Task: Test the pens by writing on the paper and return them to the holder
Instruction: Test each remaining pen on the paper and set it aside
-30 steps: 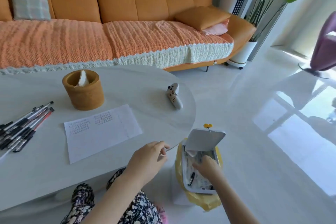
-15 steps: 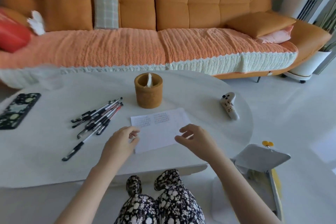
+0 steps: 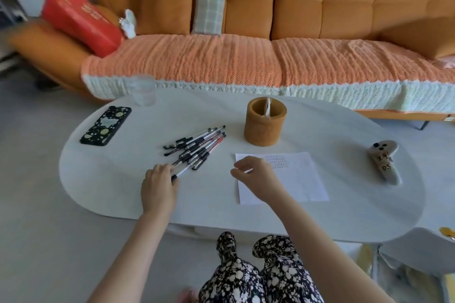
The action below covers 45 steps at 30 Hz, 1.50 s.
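Observation:
Several black-capped pens (image 3: 197,147) lie in a loose bundle on the white oval table (image 3: 110,179), left of the brown round holder (image 3: 264,128). The holder has only a bit of white paper in it. One pen (image 3: 183,171) lies nearest me, and my left hand (image 3: 158,184) grips its capped end. A white paper (image 3: 295,179) with small rows of writing at its top lies in front of the holder. My right hand (image 3: 256,177) hovers with loosely curled fingers at the paper's left edge and holds no pen.
A phone in a black patterned case (image 3: 105,125) and a clear glass (image 3: 142,91) stand at the table's far left. A white toy-like controller (image 3: 385,163) lies at the right. A bin with a white lid (image 3: 416,251) sits on the floor, lower right. An orange sofa runs behind.
My view swung left from the floor bin to the table. Both hands left the bin; the left reached to the nearest pen and the right came over the paper.

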Each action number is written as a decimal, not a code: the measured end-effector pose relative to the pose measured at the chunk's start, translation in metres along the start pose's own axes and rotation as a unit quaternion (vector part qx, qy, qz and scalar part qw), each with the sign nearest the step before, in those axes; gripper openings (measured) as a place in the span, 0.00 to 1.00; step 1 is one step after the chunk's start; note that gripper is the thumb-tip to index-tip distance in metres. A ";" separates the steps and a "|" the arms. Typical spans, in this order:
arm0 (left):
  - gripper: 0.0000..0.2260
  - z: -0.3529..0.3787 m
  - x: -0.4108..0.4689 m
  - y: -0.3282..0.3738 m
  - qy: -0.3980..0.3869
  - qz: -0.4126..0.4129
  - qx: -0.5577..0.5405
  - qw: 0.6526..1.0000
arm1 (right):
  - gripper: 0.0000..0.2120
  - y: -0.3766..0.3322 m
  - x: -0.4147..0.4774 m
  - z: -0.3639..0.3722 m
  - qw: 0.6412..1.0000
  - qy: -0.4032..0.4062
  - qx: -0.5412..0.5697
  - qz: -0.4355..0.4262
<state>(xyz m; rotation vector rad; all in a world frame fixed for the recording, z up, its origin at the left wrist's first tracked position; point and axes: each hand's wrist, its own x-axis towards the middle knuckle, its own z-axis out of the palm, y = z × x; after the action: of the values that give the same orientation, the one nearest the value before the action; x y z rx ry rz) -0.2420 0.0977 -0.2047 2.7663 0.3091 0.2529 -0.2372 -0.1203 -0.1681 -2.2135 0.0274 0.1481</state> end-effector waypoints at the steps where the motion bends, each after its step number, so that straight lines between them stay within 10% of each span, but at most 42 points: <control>1: 0.10 0.002 -0.001 -0.004 0.002 -0.008 0.000 1.000 | 0.13 0.000 0.000 0.002 1.000 0.000 0.004 0.001; 14: 0.04 -0.015 -0.012 -0.002 0.092 0.011 -0.179 0.979 | 0.08 -0.002 -0.006 0.014 0.989 -0.044 0.141 0.014; 24: 0.03 -0.011 -0.047 0.083 -0.125 0.113 -0.352 0.921 | 0.13 -0.007 -0.010 0.005 0.953 -0.039 0.299 -0.020; 45: 0.13 0.044 -0.021 0.100 -0.133 0.210 -0.197 0.948 | 0.17 0.046 0.027 0.000 0.959 0.027 0.281 -0.010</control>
<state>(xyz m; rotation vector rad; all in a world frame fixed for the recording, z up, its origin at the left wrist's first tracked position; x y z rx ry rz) -0.2348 -0.0126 -0.2126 2.3946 -0.3666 0.0323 -0.2138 -0.1473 -0.2081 -1.6485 0.0688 0.0576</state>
